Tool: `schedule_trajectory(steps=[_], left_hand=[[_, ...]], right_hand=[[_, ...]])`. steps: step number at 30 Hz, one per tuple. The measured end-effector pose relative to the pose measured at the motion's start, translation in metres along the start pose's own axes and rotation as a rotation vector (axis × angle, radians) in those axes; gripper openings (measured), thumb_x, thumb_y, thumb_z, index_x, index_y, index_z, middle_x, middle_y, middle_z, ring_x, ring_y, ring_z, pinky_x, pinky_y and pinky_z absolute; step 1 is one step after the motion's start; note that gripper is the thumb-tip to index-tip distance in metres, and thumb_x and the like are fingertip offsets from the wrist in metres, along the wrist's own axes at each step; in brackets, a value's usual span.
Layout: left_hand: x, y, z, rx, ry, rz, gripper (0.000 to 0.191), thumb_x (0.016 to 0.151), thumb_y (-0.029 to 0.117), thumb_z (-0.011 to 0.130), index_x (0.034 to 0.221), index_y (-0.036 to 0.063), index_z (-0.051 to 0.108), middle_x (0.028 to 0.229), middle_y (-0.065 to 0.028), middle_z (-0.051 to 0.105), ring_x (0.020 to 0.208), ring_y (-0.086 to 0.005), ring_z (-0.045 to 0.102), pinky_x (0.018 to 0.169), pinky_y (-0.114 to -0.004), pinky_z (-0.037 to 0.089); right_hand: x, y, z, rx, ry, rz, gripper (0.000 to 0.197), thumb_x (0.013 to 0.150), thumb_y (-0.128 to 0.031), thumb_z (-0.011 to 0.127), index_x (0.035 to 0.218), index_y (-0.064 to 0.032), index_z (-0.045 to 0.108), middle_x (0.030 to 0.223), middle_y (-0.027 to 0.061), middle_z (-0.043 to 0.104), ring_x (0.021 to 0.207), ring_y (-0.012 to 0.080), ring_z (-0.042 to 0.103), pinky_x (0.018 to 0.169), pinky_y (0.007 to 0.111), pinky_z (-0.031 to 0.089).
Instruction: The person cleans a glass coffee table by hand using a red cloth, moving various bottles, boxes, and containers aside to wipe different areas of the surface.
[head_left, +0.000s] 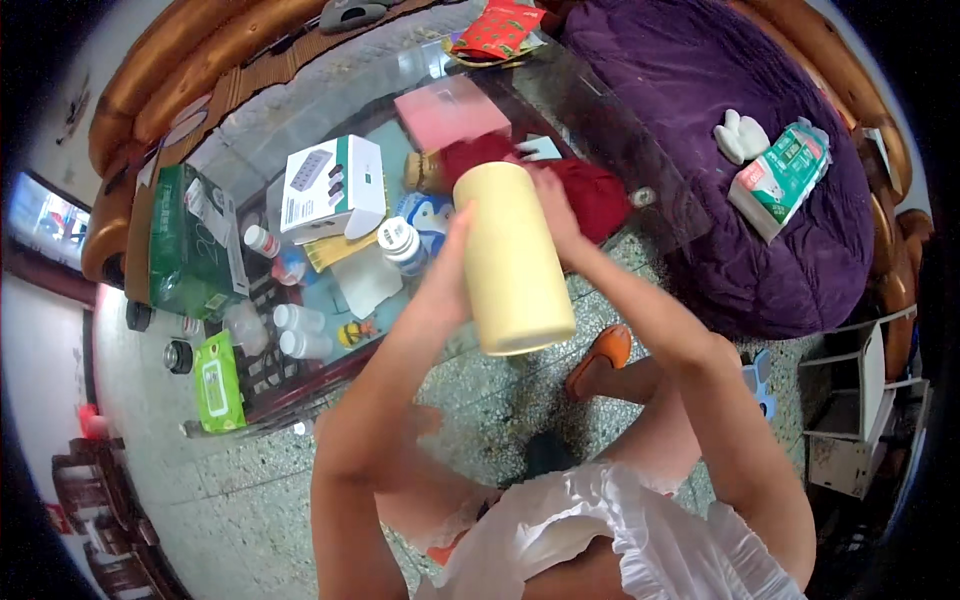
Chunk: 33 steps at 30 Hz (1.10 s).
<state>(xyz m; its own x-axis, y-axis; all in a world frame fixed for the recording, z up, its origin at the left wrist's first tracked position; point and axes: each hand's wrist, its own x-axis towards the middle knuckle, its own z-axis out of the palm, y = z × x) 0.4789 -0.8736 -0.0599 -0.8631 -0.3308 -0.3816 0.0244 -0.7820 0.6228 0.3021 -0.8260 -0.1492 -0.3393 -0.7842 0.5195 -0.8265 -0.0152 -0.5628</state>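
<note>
A pale yellow cylinder (516, 262), tilted, is held up in front of me above the near edge of the coffee table. My left hand (452, 274) grips its left side. Behind its upper right side is my right hand (551, 199), blurred, near a dark red cloth (592, 196) on the table; whether it holds the cloth or touches the cylinder is unclear. Part of the cloth is hidden by the cylinder. To the left stand a white-capped bottle (403, 244) and a brown-lidded jar (422, 172). A pink box (451, 112) lies beyond the cloth.
The glass-topped coffee table (259, 180) bears a white box (334, 184), white bottles (304, 343), a green carton (191, 240), green wipes (219, 382) and a red snack bag (499, 30). On the right, a purple cover (780, 277) holds a tissue pack (780, 180).
</note>
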Motion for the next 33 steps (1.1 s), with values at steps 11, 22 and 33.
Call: schedule_trajectory(steps=[11,22,33], left_hand=[[0.002,0.008,-0.016,0.181,0.047,0.474,0.057,0.086,0.028,0.067,0.129,0.0006,0.043,0.118,-0.0101,0.056,0.105,-0.0183,0.057,0.09,-0.034,0.047],[0.02,0.003,-0.013,0.982,0.208,0.919,0.108,0.06,0.032,0.088,0.139,0.0029,0.021,0.132,-0.0192,0.044,0.123,-0.0315,0.046,0.102,-0.042,0.039],[0.039,0.014,-0.016,0.955,0.364,0.961,0.103,0.066,0.019,0.086,0.14,0.0028,0.016,0.134,-0.0173,0.038,0.122,-0.0267,0.043,0.102,-0.04,0.038]], right_hand=[[-0.03,0.013,-0.087,-0.349,-0.354,-0.217,0.064,0.078,-0.046,0.06,0.134,-0.0159,0.048,0.146,0.0147,0.036,0.131,0.0354,0.037,0.11,0.051,0.026],[-0.001,0.134,-0.107,-0.85,0.08,0.561,0.066,0.083,-0.057,0.052,0.135,-0.0166,0.048,0.145,0.0155,0.038,0.129,0.0337,0.039,0.107,0.054,0.026],[0.099,0.059,0.024,-0.205,-0.214,-0.286,0.06,0.082,-0.046,0.056,0.133,-0.0149,0.05,0.14,0.0141,0.043,0.127,0.0328,0.042,0.107,0.05,0.029]])
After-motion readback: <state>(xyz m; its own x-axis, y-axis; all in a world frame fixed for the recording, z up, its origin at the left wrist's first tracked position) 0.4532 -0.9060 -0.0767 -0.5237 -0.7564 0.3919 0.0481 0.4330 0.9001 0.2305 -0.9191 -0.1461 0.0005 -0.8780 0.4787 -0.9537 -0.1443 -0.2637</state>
